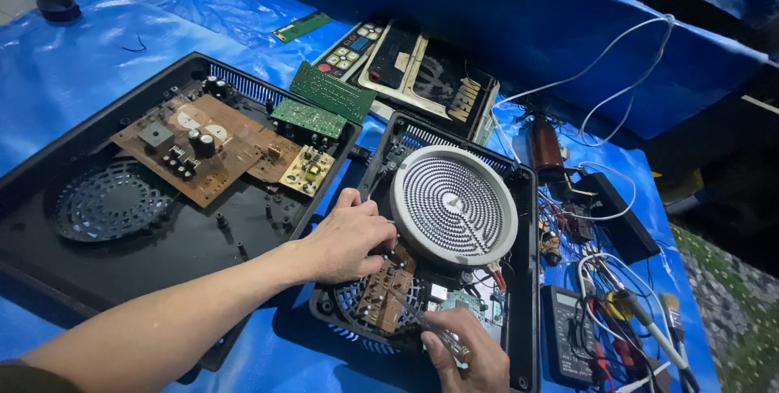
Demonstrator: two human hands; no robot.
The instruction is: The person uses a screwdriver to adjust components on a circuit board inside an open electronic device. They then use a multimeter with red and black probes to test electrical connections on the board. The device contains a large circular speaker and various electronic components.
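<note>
Low in the centre of the frame, the left hand (349, 240) rests with curled fingers on the brown circuit board (388, 289) inside the open black cooker housing (526, 279), just beside the round grey coil heating element (454, 205); whether it pinches anything cannot be told. At the bottom edge, the right hand (469, 354) is closed around a clear-handled screwdriver (430, 326), tip angled to that board. A multimeter (566, 335) lies at lower right, a green board (333, 91) upper centre.
</note>
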